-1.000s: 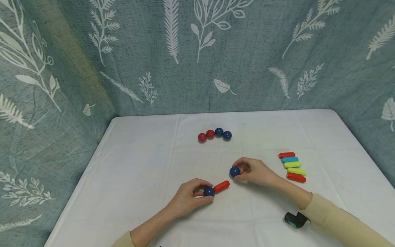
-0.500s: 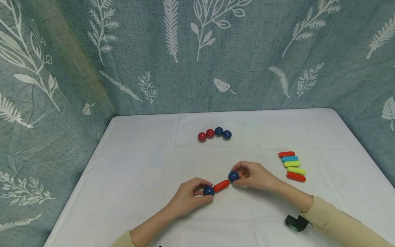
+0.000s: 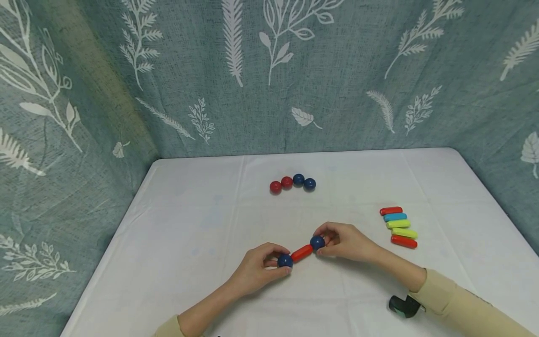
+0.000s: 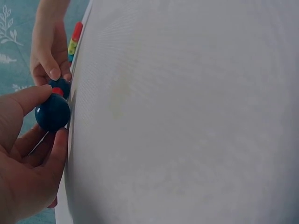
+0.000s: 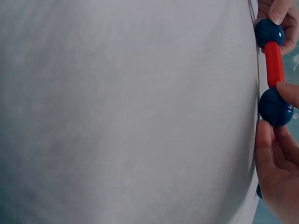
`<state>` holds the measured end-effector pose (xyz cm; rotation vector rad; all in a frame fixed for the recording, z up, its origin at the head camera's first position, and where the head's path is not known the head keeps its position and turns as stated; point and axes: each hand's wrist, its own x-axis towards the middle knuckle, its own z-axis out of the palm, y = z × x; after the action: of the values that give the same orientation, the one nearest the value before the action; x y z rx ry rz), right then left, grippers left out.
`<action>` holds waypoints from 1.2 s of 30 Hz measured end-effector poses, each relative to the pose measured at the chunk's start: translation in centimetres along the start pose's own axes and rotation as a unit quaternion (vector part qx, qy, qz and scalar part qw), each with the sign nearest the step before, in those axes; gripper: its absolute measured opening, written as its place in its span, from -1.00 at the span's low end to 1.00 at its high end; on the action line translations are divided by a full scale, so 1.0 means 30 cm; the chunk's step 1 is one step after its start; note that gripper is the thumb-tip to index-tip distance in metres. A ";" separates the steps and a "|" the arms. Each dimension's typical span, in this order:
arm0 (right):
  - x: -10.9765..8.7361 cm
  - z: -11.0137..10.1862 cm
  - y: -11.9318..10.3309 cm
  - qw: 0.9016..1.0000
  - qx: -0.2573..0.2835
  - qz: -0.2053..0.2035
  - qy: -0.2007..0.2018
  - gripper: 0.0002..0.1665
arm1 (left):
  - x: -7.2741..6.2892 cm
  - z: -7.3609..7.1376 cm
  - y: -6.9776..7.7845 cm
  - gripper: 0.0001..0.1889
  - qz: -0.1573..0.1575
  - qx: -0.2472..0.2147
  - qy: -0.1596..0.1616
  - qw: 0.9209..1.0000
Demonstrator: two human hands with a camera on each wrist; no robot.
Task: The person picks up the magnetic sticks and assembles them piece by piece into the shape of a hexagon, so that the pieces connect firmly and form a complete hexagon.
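Note:
Between the two hands lies a short red rod (image 3: pixel 302 253) with a dark blue ball at each end. My left hand (image 3: pixel 257 267) pinches the near-left blue ball (image 3: pixel 285 260) between thumb and fingers. At the rod's other end, my right hand (image 3: pixel 347 242) grips a second blue ball (image 3: pixel 317 242), which touches the rod tip. The right wrist view shows the red rod (image 5: pixel 274 64) spanning straight from one ball to the other. In the left wrist view, the left hand's ball (image 4: pixel 53 113) hides most of the rod.
Red balls (image 3: pixel 275 187) and blue balls (image 3: pixel 309 184) sit in a row farther back on the white-covered table (image 3: pixel 189 210). To the right lie several rods: red (image 3: pixel 404 241), yellow-green (image 3: pixel 398 224) and blue (image 3: pixel 395 217). A black object (image 3: pixel 404 306) is by the right sleeve.
My right hand has moved slightly left and toward me, bringing its blue ball from a gap away into contact with the red rod's end. The left hand has stayed in place.

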<state>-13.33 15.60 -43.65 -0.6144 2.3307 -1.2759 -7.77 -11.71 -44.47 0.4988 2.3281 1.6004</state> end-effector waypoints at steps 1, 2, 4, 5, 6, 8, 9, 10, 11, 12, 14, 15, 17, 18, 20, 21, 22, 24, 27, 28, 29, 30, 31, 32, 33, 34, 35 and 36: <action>-0.001 0.000 0.000 1.000 0.002 0.000 -0.001 -0.59 | 0.001 0.001 0.000 -0.62 0.000 0.005 0.000 1.000; -0.001 -0.001 0.000 1.000 0.005 -0.001 -0.002 -0.58 | 0.002 0.001 0.001 -0.62 -0.001 0.010 0.000 1.000; -0.002 -0.001 0.001 1.000 0.007 -0.002 -0.003 -0.57 | 0.007 0.003 0.006 -0.63 0.004 0.029 0.002 1.000; -0.002 -0.002 0.002 1.000 0.008 -0.004 -0.003 -0.56 | 0.011 0.004 0.009 -0.63 0.006 0.040 0.003 0.999; -0.003 -0.002 0.003 1.000 0.008 -0.004 -0.003 -0.56 | 0.016 0.005 0.013 -0.63 0.012 0.053 0.004 0.999; -0.003 -0.003 0.004 1.000 0.007 -0.005 -0.003 -0.56 | 0.029 0.010 0.023 -0.63 0.018 0.083 0.006 0.996; -0.003 -0.003 0.005 1.000 0.006 -0.006 -0.003 -0.56 | 0.037 0.013 0.028 -0.63 0.026 0.098 0.007 0.995; -0.003 -0.003 0.005 1.000 0.006 -0.006 -0.003 -0.56 | 0.045 0.018 0.031 -0.64 0.032 0.110 0.007 0.993; -0.003 -0.003 0.006 1.000 0.007 -0.006 -0.004 -0.56 | 0.054 0.023 0.036 -0.65 0.039 0.123 0.007 0.992; -0.004 -0.003 0.006 1.000 0.008 -0.006 -0.005 -0.56 | 0.063 0.029 0.041 -0.65 0.045 0.134 0.007 0.990; -0.004 -0.004 0.008 1.000 0.011 -0.010 -0.006 -0.56 | 0.082 0.041 0.053 -0.66 0.057 0.148 0.005 0.987; -0.005 -0.004 0.009 1.000 0.013 -0.014 -0.007 -0.56 | 0.092 0.048 0.058 -0.67 0.064 0.156 0.004 0.986; -0.007 -0.005 0.011 1.000 0.016 -0.016 -0.006 -0.55 | 0.113 0.062 0.067 -0.66 0.069 0.169 0.001 0.983; -0.008 -0.005 0.012 1.000 0.017 -0.018 -0.005 -0.55 | 0.123 0.068 0.072 -0.65 0.069 0.174 -0.002 0.982; -0.011 -0.007 0.015 1.000 0.016 -0.017 -0.004 -0.54 | 0.142 0.082 0.078 -0.62 0.069 0.189 -0.003 0.980; -0.013 -0.008 0.016 1.000 0.015 -0.016 -0.003 -0.54 | 0.151 0.089 0.079 -0.60 0.066 0.195 -0.004 0.979; -0.016 -0.010 0.018 1.000 0.013 -0.011 -0.001 -0.54 | 0.158 0.096 0.081 -0.58 0.064 0.201 -0.005 0.977; -0.022 -0.018 0.021 1.000 0.007 -0.005 0.002 -0.53 | 0.170 0.109 0.084 -0.54 0.063 0.216 -0.006 0.974; -0.036 -0.035 0.025 1.000 0.001 0.003 0.009 -0.52 | 0.185 0.125 0.083 -0.50 0.066 0.235 -0.008 0.970; -0.041 -0.042 0.027 1.000 0.000 0.005 0.012 -0.52 | 0.188 0.129 0.083 -0.50 0.068 0.241 -0.008 0.968; -0.047 -0.049 0.029 1.000 0.002 0.007 0.016 -0.52 | 0.191 0.132 0.082 -0.50 0.070 0.246 -0.007 0.967; -0.053 -0.057 0.031 1.000 0.001 0.006 0.020 -0.52 | 0.193 0.135 0.081 -0.51 0.072 0.250 -0.006 0.966; -0.059 -0.065 0.033 1.000 -0.001 0.006 0.025 -0.52 | 0.196 0.136 0.079 -0.53 0.076 0.253 -0.004 0.965; -0.066 -0.074 0.034 1.000 -0.002 0.008 0.031 -0.53 | 0.197 0.138 0.077 -0.55 0.079 0.255 -0.002 0.964; -0.072 -0.084 0.036 0.999 -0.005 0.010 0.038 -0.54 | 0.198 0.138 0.075 -0.57 0.083 0.256 0.000 0.963; -0.080 -0.096 0.038 0.999 -0.008 0.009 0.046 -0.55 | 0.199 0.139 0.074 -0.58 0.085 0.255 0.000 0.963; -0.086 -0.108 0.041 0.998 -0.012 0.010 0.055 -0.57 | 0.200 0.138 0.073 -0.59 0.086 0.253 -0.001 0.964; -0.093 -0.121 0.044 0.998 -0.016 0.010 0.063 -0.59 | 0.199 0.138 0.073 -0.60 0.085 0.251 -0.002 0.964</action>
<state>-13.27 20.25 -42.57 -0.5332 2.4569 -1.3044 -11.21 -4.96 -44.05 0.8253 2.7507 1.0483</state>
